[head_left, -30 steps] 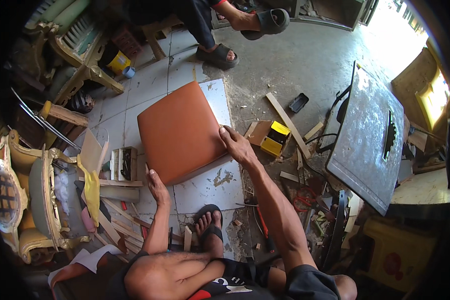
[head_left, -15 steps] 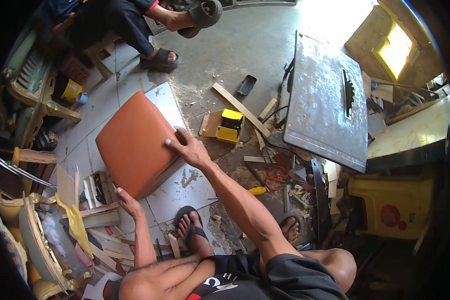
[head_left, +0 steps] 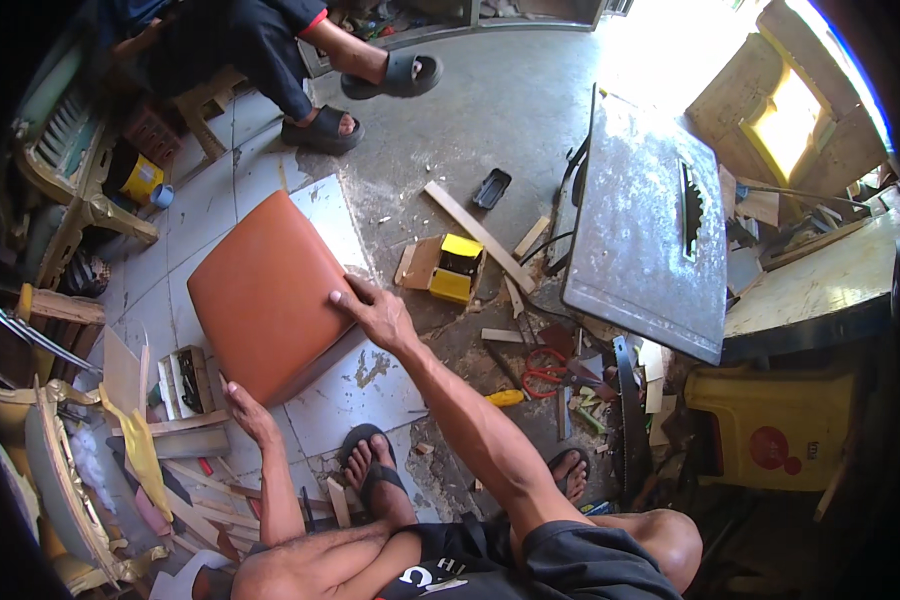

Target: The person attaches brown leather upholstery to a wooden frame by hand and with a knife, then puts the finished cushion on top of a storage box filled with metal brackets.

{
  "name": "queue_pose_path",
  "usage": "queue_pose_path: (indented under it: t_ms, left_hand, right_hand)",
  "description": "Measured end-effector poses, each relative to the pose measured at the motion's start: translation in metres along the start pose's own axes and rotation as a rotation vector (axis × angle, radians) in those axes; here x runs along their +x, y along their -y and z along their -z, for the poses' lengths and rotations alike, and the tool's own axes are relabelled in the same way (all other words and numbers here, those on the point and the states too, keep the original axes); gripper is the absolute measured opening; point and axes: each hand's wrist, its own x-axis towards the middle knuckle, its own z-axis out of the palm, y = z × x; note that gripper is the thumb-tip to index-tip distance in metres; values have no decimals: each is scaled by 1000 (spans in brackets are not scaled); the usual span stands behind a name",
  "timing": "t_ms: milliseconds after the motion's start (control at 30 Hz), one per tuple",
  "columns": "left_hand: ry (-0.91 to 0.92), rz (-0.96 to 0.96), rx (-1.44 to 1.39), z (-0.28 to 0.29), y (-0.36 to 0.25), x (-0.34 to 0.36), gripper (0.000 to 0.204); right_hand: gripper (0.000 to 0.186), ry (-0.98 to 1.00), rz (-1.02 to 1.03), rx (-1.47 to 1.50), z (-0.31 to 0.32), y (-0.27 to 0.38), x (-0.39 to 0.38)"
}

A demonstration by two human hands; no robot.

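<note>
Holding a cushion (head_left: 265, 300) between two hands, over white tiles (head_left: 295, 425); cannot tell whether it rests on them or hangs just above. Cover orange-brown, smooth, broad face up, a side wall showing toward the wearer. Right hand (head_left: 378, 312) pinches the right edge, thumb on the cover, forefinger along the edge; other fingers mostly hidden. Left hand (head_left: 250, 413) at the near left corner, thumb up against it; cannot tell whether its fingers close underneath.

Left of the left hand: a small box (head_left: 185, 383) of dark bits, then a yellow cloth (head_left: 135, 440) and gilt chair parts (head_left: 70, 480). Right of the cushion: an open yellow box (head_left: 456, 268), a wood strip (head_left: 478, 236) beside it, a black tray (head_left: 492, 188) above.

Nearer the wearer's right arm: scissors (head_left: 543, 373) with red handles, a handsaw (head_left: 627, 410). Farther right: a grey saw table (head_left: 650, 220), toothed blade (head_left: 692, 210) in its slot; yellow stool (head_left: 785, 430) below. Upper left: another person's legs, dark sandals (head_left: 322, 130).
</note>
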Motion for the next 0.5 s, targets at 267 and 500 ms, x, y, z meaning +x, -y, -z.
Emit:
queue_pose_path:
  t_ms: [267, 500]
  left_hand:
    - [10, -10, -16, 3, 4, 1, 69]
    - [19, 6, -22, 1, -7, -4, 68]
  right_hand:
    - [87, 2, 5, -34, 0, 5, -3]
    - [87, 1, -16, -1, 0, 2, -2]
